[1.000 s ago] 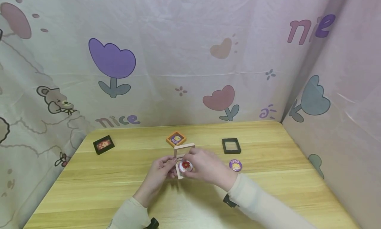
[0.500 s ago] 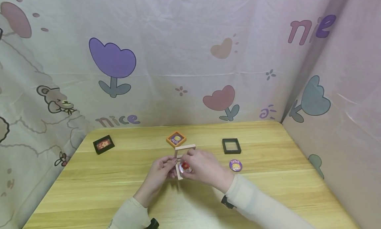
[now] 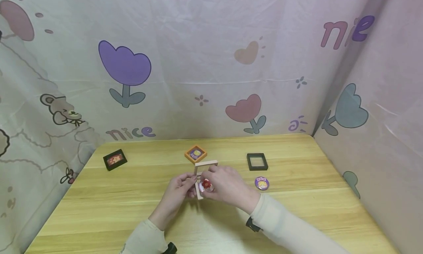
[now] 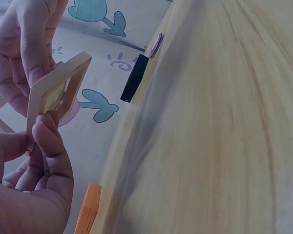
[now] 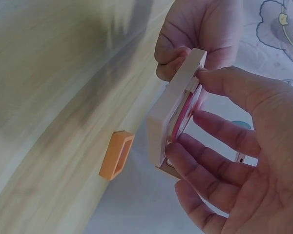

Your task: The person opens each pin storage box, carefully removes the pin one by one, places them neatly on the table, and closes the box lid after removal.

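Observation:
A pale beige hinged display frame (image 3: 199,191) stands unfolded above the table, its upper half raised behind the lower one. My left hand (image 3: 181,188) grips its left side between thumb and fingers. A round button badge (image 3: 206,184) with a red flower lies over the lower half, mostly under my right hand (image 3: 229,186), whose thumb and fingertips pinch its edges. In the right wrist view the badge's red rim (image 5: 184,114) sits at the frame's opening, with the right fingers spread around it. In the left wrist view, the frame (image 4: 58,87) hides most of the badge.
Behind the hands is an orange frame (image 3: 196,154) holding a purple badge. A black frame (image 3: 257,162) with a see-through centre lies to the right, near a purple bear badge (image 3: 262,183). Another black frame (image 3: 115,160) with a reddish picture lies far left. A printed curtain (image 3: 185,63) closes off the back.
The right hand has shifted slightly down and left, and the flower badge has tilted and settled lower against the frame. The left hand keeps its grip in place.

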Demonstrator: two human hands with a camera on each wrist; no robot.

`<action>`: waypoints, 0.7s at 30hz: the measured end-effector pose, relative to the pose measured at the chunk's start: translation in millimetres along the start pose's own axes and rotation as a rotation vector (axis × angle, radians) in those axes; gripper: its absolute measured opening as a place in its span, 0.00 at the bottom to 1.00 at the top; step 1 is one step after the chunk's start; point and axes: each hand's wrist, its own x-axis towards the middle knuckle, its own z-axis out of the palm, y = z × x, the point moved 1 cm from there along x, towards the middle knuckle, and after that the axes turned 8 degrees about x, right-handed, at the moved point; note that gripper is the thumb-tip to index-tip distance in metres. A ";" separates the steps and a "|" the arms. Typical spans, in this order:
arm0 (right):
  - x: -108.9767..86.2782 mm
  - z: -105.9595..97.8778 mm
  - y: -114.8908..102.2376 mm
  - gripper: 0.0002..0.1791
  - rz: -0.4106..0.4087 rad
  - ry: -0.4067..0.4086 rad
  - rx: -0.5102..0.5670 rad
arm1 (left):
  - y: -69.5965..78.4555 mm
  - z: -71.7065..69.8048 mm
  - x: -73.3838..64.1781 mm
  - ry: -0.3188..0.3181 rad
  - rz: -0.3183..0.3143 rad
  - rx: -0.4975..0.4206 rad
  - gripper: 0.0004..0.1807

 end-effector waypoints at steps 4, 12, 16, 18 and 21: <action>0.2 -1.1 -1.3 0.16 0.027 -0.026 0.035 | -0.2 -0.1 -0.4 -0.003 0.005 0.001 0.19; -0.2 -1.5 -2.3 0.20 0.100 -0.060 0.149 | -0.7 1.9 -0.5 -0.006 0.001 -0.008 0.18; -0.6 0.8 -0.7 0.20 0.118 -0.062 0.182 | -1.1 2.3 -0.3 -0.001 -0.005 -0.008 0.17; -0.9 1.8 -0.1 0.20 0.128 -0.062 0.202 | -1.1 2.6 -0.3 0.002 -0.009 -0.011 0.17; -1.0 4.0 1.0 0.20 0.137 -0.057 0.229 | -0.9 3.0 -0.2 0.002 -0.013 -0.016 0.16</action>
